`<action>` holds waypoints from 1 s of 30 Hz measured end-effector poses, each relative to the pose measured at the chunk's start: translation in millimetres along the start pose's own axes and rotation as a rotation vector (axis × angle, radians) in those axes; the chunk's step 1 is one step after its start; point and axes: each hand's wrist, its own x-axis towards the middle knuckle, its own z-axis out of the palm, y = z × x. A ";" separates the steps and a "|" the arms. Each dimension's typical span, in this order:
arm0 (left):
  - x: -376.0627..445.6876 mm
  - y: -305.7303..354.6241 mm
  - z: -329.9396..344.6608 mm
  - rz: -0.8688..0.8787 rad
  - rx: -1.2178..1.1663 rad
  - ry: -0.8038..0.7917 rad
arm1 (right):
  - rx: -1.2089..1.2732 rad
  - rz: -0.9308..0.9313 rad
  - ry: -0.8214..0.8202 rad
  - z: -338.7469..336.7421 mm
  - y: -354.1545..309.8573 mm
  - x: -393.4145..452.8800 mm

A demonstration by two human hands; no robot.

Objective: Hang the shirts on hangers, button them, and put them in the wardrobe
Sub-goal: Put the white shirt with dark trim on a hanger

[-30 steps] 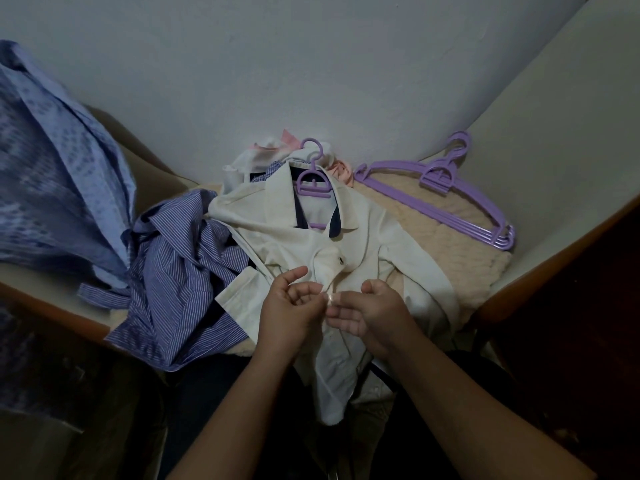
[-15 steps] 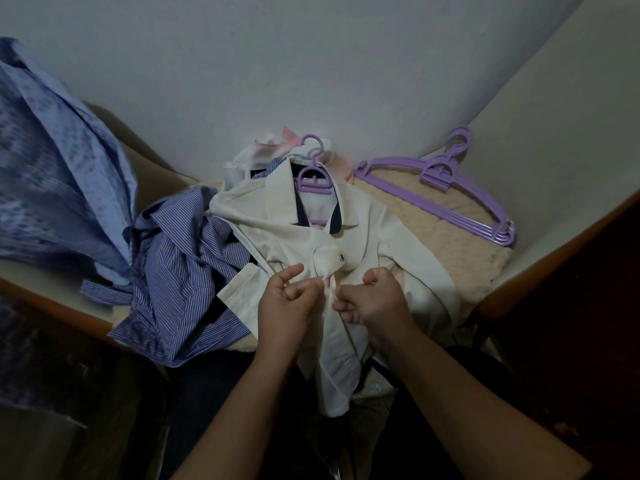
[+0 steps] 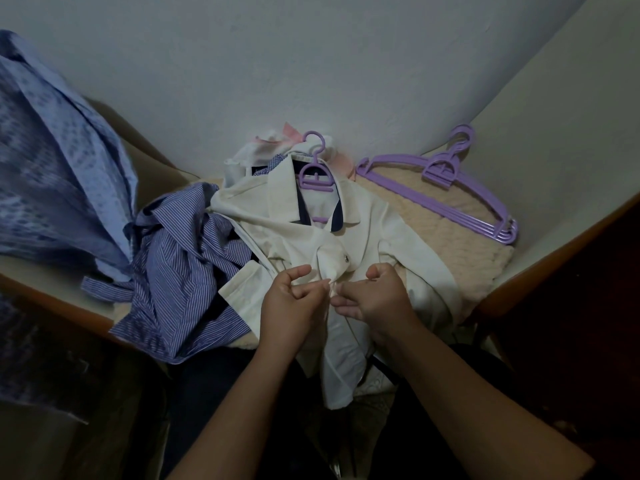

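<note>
We see a cream shirt of smooth matt cloth on a glossy lilac plastic hanger. The striped shirt is thin woven cloth; the beige mat looks quilted and rough. The spare hangers are the same plastic.

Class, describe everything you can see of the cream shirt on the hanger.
The cream shirt looks like thin woven cloth, with a spread collar lined dark inside. It lies face up on the beige quilted pad, a purple hanger in its neck, its hem hanging over the edge. The left hand and right hand pinch its front placket. A striped shirt lies against its side.
</note>
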 end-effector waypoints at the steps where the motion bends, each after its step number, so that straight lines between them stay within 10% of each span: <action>1: 0.4 -0.1 -0.1 -0.010 -0.017 -0.005 | 0.013 0.001 0.004 -0.4 -0.2 -0.2; 15: 5.0 -6.9 -1.2 -0.059 -0.178 -0.082 | -0.306 -0.276 -0.105 -3.8 11.1 0.7; 30: 7.7 -15.2 -4.3 0.047 -0.209 -0.084 | -0.162 -0.054 -0.065 -3.0 6.0 1.1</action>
